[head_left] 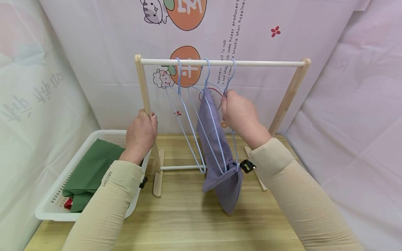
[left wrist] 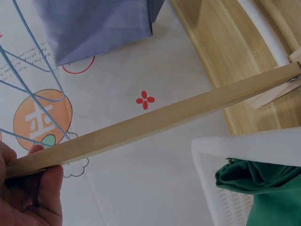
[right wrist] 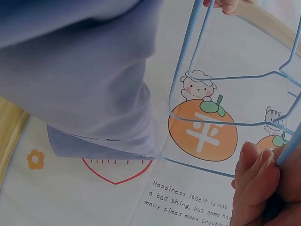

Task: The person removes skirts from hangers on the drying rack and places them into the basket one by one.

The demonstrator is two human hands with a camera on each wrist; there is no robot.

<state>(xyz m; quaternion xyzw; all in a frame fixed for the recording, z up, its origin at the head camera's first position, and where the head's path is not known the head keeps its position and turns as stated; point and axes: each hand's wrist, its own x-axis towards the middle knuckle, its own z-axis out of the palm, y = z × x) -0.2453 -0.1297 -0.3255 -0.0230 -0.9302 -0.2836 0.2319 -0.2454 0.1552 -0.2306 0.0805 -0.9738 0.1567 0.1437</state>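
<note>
A small wooden clothes rack stands upright, and my left hand grips its left post partway up. In the left wrist view, the fingers and thumb lie around that post. From the white top rail hang three light-blue hangers. My right hand pinches the rightmost hanger just under its hook. A purple garment drapes over that hanger, its lower end bunched and hanging below the hanger's bottom corner. The middle hanger and the left hanger carry no cloth.
To the left, a white plastic basket holds folded green cloth and a bit of red cloth. The wooden table lies under everything. Printed white curtains enclose the back and sides. A lower white bar joins the rack's legs.
</note>
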